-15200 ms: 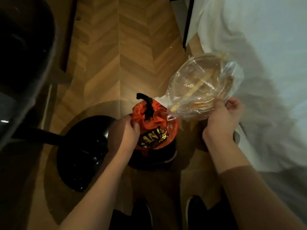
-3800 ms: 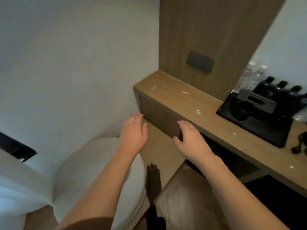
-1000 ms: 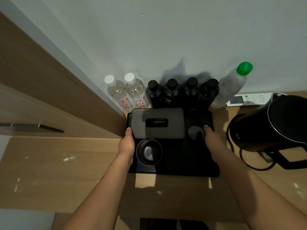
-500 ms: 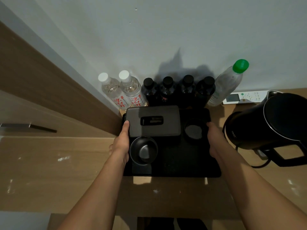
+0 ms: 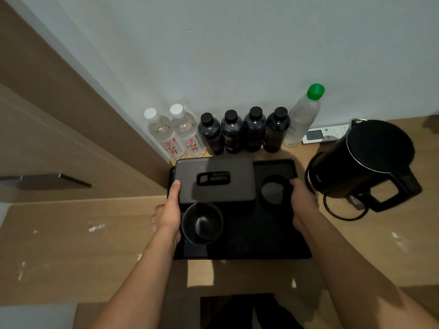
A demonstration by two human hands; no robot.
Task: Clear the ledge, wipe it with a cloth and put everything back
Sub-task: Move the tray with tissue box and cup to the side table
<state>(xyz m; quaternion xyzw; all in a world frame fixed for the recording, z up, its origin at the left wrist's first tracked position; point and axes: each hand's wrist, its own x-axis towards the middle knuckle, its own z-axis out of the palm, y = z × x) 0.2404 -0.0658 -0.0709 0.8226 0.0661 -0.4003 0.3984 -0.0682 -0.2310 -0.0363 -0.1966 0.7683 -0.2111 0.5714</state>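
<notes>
With your left hand (image 5: 169, 213) gripping the left rim of the black tray (image 5: 249, 238), thumb on top, and your right hand (image 5: 303, 205) curled round its right rim, you look to be in the clearing step. On the wooden ledge (image 5: 71, 245) the tray carries a tissue box (image 5: 215, 179) and two cups; lift level and slowly, minding the kettle (image 5: 370, 160) close by.

Both forearms bare, no sleeves, no rings or watch on left hand (image 5: 169, 216) or right hand (image 5: 303, 205).
</notes>
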